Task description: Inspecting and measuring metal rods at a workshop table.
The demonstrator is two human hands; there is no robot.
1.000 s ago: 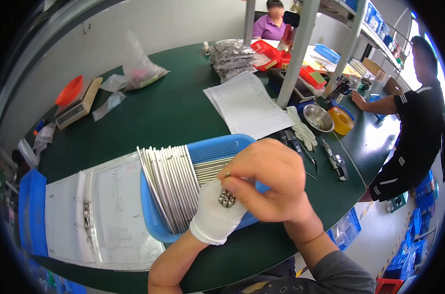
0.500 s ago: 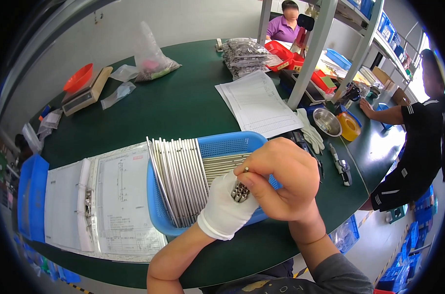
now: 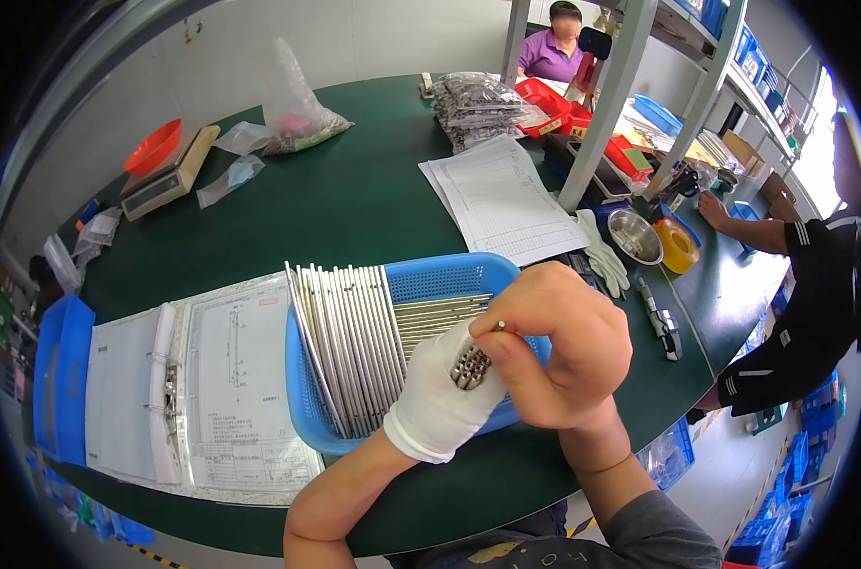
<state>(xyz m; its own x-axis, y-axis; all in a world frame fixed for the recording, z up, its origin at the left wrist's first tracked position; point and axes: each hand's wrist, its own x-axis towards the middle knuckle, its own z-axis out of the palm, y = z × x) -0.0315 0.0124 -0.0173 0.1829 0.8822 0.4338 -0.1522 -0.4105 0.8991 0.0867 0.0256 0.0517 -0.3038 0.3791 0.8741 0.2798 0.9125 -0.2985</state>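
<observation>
My left hand [image 3: 440, 398], in a white glove, is closed round a bundle of thin metal rods [image 3: 470, 366], whose ends point up toward me. Bare and close beside it, my right hand [image 3: 568, 346] pinches one metal rod [image 3: 500, 326] between thumb and forefinger, only its tip showing. Both hands are over the right part of a blue plastic basket [image 3: 449, 272]. Inside the basket, a row of silver rods [image 3: 350, 346] leans across the left side, and more rods [image 3: 430, 320] lie crosswise behind my glove. The lower lengths of the held rods are hidden by my hands.
Left of the basket lies an open ring binder [image 3: 236, 379] beside a blue bin [image 3: 63, 379]. Beyond are paper sheets [image 3: 502, 204], a scale with an orange tray [image 3: 155, 152] and bagged parts [image 3: 478, 109]. A white glove [image 3: 601, 256], steel bowl [image 3: 634, 235] and micrometer [image 3: 660, 322] lie right. Two people are nearby.
My right hand has shifted slightly right, and the pinched rod's tip has moved away from the bundle. The person at the right has leaned further right.
</observation>
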